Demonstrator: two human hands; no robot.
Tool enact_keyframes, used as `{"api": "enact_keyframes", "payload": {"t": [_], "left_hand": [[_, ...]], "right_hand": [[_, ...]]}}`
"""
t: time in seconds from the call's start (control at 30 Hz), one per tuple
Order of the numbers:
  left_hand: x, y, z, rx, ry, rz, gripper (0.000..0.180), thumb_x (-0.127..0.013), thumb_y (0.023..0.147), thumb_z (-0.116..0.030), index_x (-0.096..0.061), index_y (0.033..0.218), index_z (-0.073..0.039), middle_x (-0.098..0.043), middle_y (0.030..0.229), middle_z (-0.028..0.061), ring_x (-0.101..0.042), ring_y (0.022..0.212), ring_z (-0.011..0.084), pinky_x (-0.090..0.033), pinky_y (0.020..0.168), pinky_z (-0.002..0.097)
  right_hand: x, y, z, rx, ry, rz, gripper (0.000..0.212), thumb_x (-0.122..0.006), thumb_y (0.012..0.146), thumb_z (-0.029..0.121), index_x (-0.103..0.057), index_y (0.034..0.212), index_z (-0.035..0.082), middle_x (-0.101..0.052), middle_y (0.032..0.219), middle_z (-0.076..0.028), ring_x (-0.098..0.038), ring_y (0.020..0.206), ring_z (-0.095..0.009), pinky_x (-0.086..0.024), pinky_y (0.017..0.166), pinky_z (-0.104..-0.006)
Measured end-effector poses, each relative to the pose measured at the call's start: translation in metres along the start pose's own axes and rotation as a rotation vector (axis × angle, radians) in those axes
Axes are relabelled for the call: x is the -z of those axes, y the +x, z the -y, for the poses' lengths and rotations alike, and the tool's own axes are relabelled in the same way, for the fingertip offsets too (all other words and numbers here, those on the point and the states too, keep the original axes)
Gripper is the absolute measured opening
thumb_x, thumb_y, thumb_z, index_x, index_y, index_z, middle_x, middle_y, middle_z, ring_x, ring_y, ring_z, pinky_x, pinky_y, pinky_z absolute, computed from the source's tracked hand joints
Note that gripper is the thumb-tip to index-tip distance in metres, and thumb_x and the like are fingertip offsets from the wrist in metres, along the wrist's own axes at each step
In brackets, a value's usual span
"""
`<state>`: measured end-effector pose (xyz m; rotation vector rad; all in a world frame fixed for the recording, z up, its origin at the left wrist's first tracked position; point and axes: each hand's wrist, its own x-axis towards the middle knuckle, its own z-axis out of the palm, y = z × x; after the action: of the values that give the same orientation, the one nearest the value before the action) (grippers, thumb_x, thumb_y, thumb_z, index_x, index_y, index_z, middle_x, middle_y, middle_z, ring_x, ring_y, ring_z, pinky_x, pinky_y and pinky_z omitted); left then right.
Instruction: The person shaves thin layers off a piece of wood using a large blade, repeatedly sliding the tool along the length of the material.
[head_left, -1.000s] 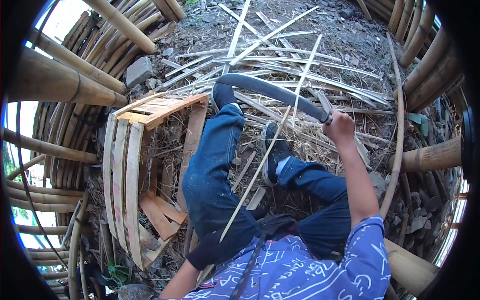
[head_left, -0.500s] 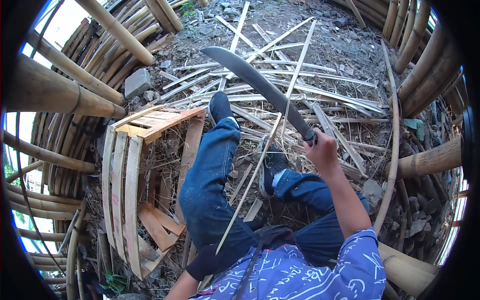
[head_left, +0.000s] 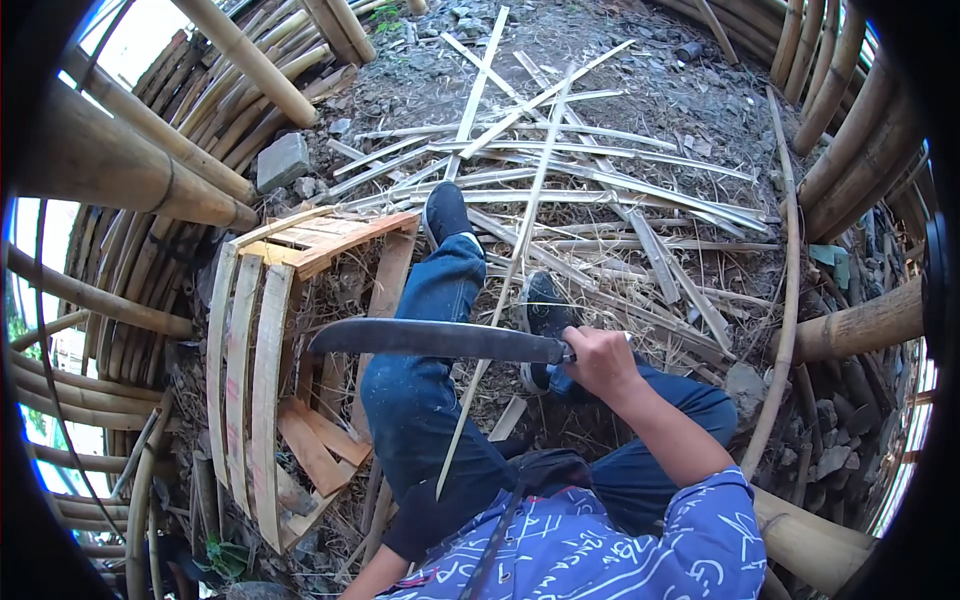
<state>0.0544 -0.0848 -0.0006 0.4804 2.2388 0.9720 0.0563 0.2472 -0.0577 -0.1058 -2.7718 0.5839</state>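
Machete (head_left: pixel 435 338) gripped in right hand (head_left: pixel 603 366) crosses bamboo strip (head_left: pixel 528 222) gripped in left hand (head_left: pixel 424 515)

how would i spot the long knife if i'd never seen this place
Find the blue jeans near the picture's middle, then the person's right hand. From that hand, a long knife points left, passing over the jeans' left leg. Its broad, dark blade sets it apart from the narrow, pale strips on the ground.

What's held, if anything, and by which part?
Right grip: long knife, by its handle end. Left grip: dark-covered, at the pale strip's near end; can't tell whether it's holding it.
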Motion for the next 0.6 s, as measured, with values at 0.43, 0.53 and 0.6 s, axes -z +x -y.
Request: {"api": "enact_keyframes", "payload": {"t": [0.43,0.53,0.6], "left_hand": [[0.004,0.019,0.006,-0.113,0.319,0.285,0.027,-0.066,0.081,-0.020,-0.063,0.104,-0.004,-0.067,0.090,0.0172,-0.065,0.079,0.0324,-0.051,0.066,0.0362],[0.008,0.001,0.016,-0.345,0.108,0.128,0.030,-0.069,0.078,-0.018,-0.063,0.101,-0.001,-0.066,0.098,0.0126,-0.065,0.084,0.0299,-0.052,0.070,0.0368],[0.012,0.000,0.014,-0.223,0.151,0.157,0.032,-0.072,0.075,-0.018,-0.063,0.101,-0.002,-0.066,0.097,0.0144,-0.065,0.083,0.0301,-0.052,0.071,0.0370]], "right_hand": [[0.028,0.059,-0.138,-0.525,-0.228,-0.264,0.018,-0.057,0.078,0.018,-0.063,0.084,0.002,-0.064,0.074,-0.024,-0.065,0.072,-0.040,-0.054,0.066,-0.0479],[0.021,0.057,-0.111,-0.481,-0.205,-0.236,0.018,-0.061,0.074,0.015,-0.062,0.087,0.003,-0.064,0.072,-0.023,-0.065,0.071,-0.039,-0.053,0.067,-0.0479],[0.024,0.045,-0.108,-0.471,-0.145,-0.247,0.021,-0.065,0.071,0.014,-0.062,0.088,0.002,-0.063,0.069,-0.022,-0.064,0.069,-0.039,-0.053,0.065,-0.0476]]}}
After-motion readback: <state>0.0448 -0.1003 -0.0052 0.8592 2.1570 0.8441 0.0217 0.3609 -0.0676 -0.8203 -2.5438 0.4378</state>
